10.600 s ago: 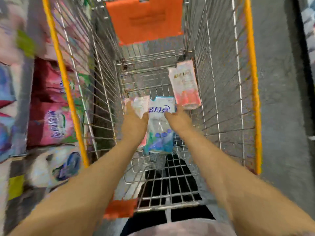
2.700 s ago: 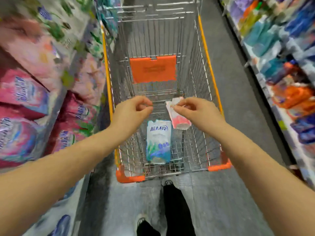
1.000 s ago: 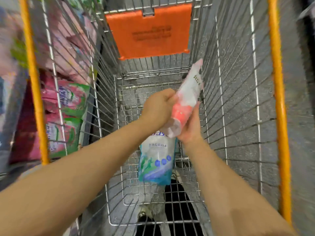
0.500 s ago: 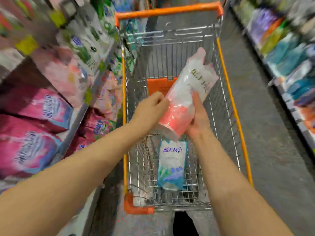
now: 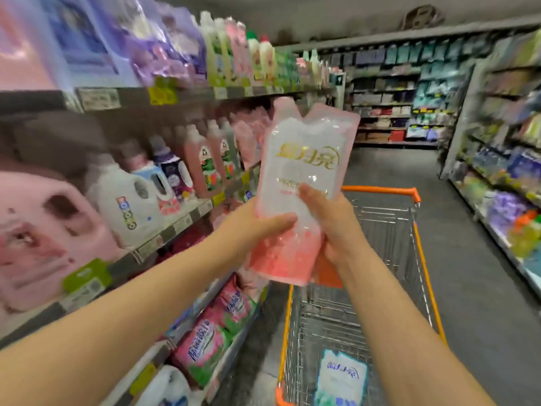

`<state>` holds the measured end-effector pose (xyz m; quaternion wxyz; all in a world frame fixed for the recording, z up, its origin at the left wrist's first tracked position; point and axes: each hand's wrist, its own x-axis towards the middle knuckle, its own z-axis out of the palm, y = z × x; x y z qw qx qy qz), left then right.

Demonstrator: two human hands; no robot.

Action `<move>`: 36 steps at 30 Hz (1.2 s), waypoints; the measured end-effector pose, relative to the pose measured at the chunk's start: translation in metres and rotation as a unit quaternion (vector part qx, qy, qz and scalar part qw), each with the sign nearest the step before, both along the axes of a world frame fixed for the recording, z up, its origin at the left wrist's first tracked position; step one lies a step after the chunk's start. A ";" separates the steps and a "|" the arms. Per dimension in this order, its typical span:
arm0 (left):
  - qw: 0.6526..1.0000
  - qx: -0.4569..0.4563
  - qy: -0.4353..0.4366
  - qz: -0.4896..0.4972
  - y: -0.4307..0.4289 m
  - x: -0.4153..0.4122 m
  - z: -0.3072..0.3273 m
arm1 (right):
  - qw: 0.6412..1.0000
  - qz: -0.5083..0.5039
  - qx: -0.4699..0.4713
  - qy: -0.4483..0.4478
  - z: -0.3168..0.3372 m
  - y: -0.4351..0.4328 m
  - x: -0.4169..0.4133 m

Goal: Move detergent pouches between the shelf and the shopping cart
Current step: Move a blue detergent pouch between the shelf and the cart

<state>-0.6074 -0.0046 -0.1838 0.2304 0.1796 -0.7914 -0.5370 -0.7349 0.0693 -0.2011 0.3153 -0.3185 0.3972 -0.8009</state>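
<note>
Pink pouch (image 5: 304, 142) held upright, wire cart (image 5: 390, 235), stocked shelves (image 5: 187, 219), grey floor (image 5: 474, 294)

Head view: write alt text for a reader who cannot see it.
The left hand and right hand hold a pink pouch upright in a shop aisle. A blue pouch lies in the cart below; bottles line the shelf at left.
</note>
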 end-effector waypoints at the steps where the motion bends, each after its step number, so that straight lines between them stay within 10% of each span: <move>1: 1.000 -0.001 0.013 0.016 0.007 0.015 0.010 | 1.000 0.014 -0.005 0.014 0.011 0.003 0.012; 20: 0.947 -0.022 0.040 0.318 0.105 0.363 0.122 | 0.945 0.291 -0.100 0.111 0.136 0.010 0.340; 36: 0.845 -0.122 -0.001 0.521 0.114 0.649 0.212 | 0.825 0.514 -0.198 0.126 0.228 -0.048 0.648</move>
